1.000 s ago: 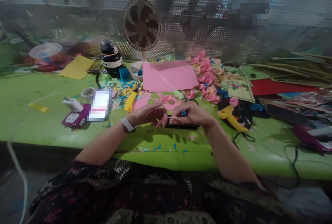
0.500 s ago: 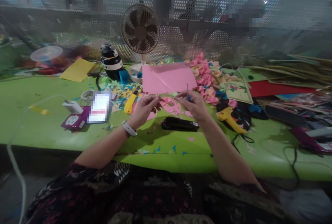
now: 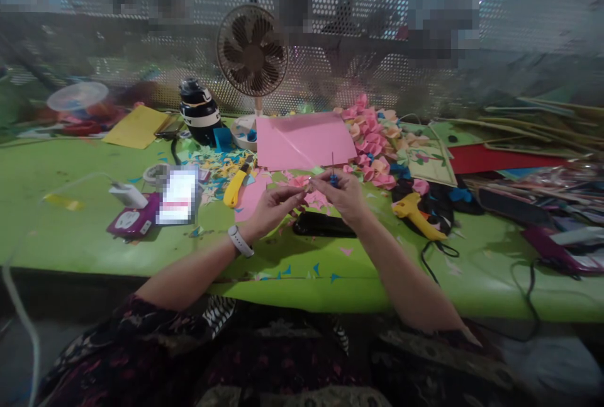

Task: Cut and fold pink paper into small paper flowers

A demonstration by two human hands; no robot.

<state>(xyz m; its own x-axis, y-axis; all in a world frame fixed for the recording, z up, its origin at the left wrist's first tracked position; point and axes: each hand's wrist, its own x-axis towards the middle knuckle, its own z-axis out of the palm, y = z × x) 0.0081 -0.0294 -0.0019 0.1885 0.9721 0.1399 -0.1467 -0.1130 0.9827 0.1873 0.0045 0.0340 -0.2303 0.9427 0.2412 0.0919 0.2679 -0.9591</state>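
Note:
My left hand [image 3: 279, 202] and my right hand [image 3: 348, 196] meet over the pink scraps, fingertips almost touching. Both are closed in a pinch. Between the thumb and fingers of my right hand sits a thin blue-handled tool [image 3: 333, 178], its dark slender shaft pointing up. Something small and pale shows where the fingertips come together; its kind is too small to tell. Just below my hands lies a black stapler [image 3: 318, 224], partly covered by my right wrist. Pink paper scraps [image 3: 317, 193] are scattered behind my fingers.
A pink sheet [image 3: 306, 139] lies before the fan [image 3: 253, 51], beside a heap of pink paper petals [image 3: 370, 136]. To the left are a yellow cutter [image 3: 234, 187], phone [image 3: 178, 196] and black bottle [image 3: 201, 114]. A yellow glue gun [image 3: 418, 215] with its cord lies right.
My hands have come together; the left moved right and slightly down, the right moved slightly left. The blue-handled tool stays in my right hand. The view has shifted slightly.

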